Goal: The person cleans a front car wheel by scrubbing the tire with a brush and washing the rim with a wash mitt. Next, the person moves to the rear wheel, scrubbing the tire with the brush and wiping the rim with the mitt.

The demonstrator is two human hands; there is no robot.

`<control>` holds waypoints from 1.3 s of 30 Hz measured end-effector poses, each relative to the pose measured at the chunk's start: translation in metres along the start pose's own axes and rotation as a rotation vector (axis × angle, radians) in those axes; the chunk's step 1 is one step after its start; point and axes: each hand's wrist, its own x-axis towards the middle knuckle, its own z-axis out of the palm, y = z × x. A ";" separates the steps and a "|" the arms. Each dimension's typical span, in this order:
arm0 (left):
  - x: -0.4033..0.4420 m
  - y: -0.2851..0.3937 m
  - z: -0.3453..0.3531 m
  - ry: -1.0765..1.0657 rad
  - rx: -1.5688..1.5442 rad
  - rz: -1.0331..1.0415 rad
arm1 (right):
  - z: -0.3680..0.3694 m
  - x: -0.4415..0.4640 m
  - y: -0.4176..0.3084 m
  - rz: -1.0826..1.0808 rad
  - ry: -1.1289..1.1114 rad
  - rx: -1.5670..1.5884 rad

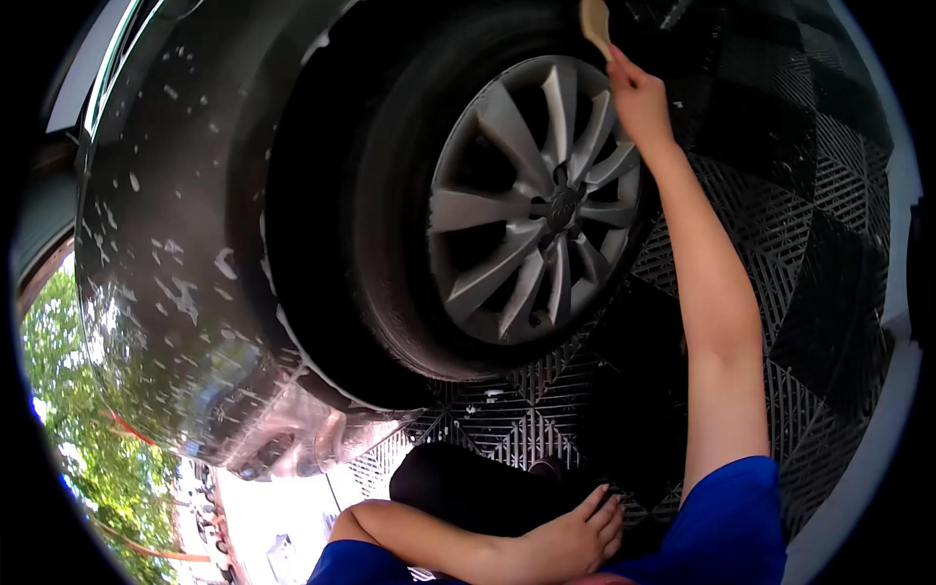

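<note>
On the near side of the wheel (563, 209), the left hand (570, 539) is holding its fingers loosely bent; whether it is gripping anything, I cannot tell. At the wheel's upper right, the right hand (641, 97) is clasping a wooden tool (595, 23). White-spotted car bodywork (180, 263) is standing left of the wheel, leaves (73, 400) showing beyond.

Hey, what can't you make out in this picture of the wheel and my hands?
Head view: the far end of the tan tool in the right hand, cut off by the top edge.
Head view: whether the left hand holds anything; its back hides the palm.
Head view: the hub emblem, too small and dark to read.
Head view: the inside of the wheel arch, lost in deep shadow.
</note>
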 end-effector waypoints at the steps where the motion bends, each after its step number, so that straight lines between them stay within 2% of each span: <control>1: 0.001 0.001 0.004 0.010 -0.008 0.008 | 0.001 -0.003 0.006 -0.070 0.001 -0.119; 2: 0.002 0.001 0.009 0.003 0.006 0.031 | -0.009 -0.025 -0.071 0.273 -0.276 -0.183; 3: 0.005 -0.001 0.014 0.010 -0.031 0.057 | 0.004 -0.051 -0.084 -0.006 -0.261 -0.129; 4: 0.008 -0.003 0.016 0.015 -0.071 0.084 | 0.009 -0.078 -0.106 -0.055 -0.412 -0.152; 5: 0.011 -0.005 0.013 0.005 -0.066 0.108 | 0.019 -0.096 -0.120 -0.335 -0.368 -0.167; 6: 0.014 -0.007 0.009 -0.007 -0.037 0.059 | 0.018 -0.110 -0.140 -0.514 -0.448 -0.372; 7: 0.017 -0.009 0.006 -0.016 -0.012 0.005 | 0.025 -0.121 -0.140 -0.706 -0.329 -0.239; 8: 0.020 -0.014 0.006 -0.004 -0.012 0.036 | 0.020 -0.113 -0.153 -0.705 -0.642 -0.183; 10: 0.023 -0.017 0.013 0.016 -0.050 0.029 | 0.021 -0.071 -0.137 -0.597 -0.549 -0.171; 11: 0.023 -0.018 0.015 0.040 -0.089 0.010 | 0.023 -0.046 -0.114 -0.538 -0.469 -0.039; 13: 0.021 -0.021 0.010 0.018 -0.077 -0.010 | 0.013 0.000 -0.064 -0.282 -0.222 -0.182; 14: 0.019 -0.020 0.007 0.000 -0.064 -0.023 | 0.008 0.019 -0.016 -0.143 -0.107 -0.018; 15: 0.016 -0.019 0.005 -0.003 -0.078 -0.018 | -0.017 0.024 0.014 0.068 -0.115 -0.062; 16: 0.013 -0.020 0.003 -0.015 -0.070 -0.026 | -0.034 0.016 0.048 0.157 -0.069 -0.097; 17: 0.011 -0.021 0.003 -0.020 -0.058 -0.029 | -0.040 -0.001 0.106 0.014 0.066 -0.163; 19: 0.010 -0.019 0.005 -0.035 -0.079 -0.021 | -0.065 -0.055 0.157 0.358 0.052 -0.281; 21: 0.010 -0.018 0.006 -0.049 -0.065 -0.024 | -0.083 -0.114 0.197 0.589 -0.014 -0.380; 22: 0.011 -0.018 0.001 -0.085 -0.015 -0.013 | -0.094 -0.126 0.200 0.608 -0.019 -0.395; 23: 0.007 -0.015 0.021 0.000 0.008 0.005 | -0.105 -0.140 0.202 0.656 -0.103 -0.400; 25: 0.009 -0.018 0.008 -0.001 0.010 0.048 | -0.142 -0.161 0.214 0.787 -0.279 -0.489; 26: 0.011 -0.019 0.009 0.014 0.007 0.071 | -0.164 -0.165 0.218 0.714 -0.372 -0.426; 27: 0.011 -0.020 0.003 0.012 0.006 0.062 | -0.182 -0.167 0.218 0.596 -0.396 -0.696; 28: 0.011 -0.019 0.002 0.006 0.013 0.061 | -0.196 -0.162 0.170 0.602 -0.389 -0.791; 29: 0.011 -0.020 0.001 0.006 0.031 0.061 | -0.212 -0.166 0.158 0.531 -0.369 -0.890; 31: 0.008 -0.019 0.001 0.004 0.035 0.073 | -0.247 -0.170 0.144 0.549 -0.517 -1.034; 33: 0.004 -0.018 0.001 -0.008 0.026 0.058 | -0.260 -0.182 0.121 0.695 -0.605 -1.414; 34: 0.002 -0.017 0.002 -0.011 0.018 0.066 | -0.263 -0.198 0.121 0.565 -0.570 -1.705; 35: 0.001 -0.016 0.003 -0.006 0.016 0.065 | -0.262 -0.216 0.103 0.063 -0.490 -1.935; 37: -0.002 -0.015 0.004 0.002 0.023 0.074 | -0.263 -0.238 0.100 -0.208 -0.608 -1.529; 39: -0.006 -0.014 0.002 0.009 0.018 0.056 | -0.252 -0.281 0.068 -0.015 -0.781 -1.134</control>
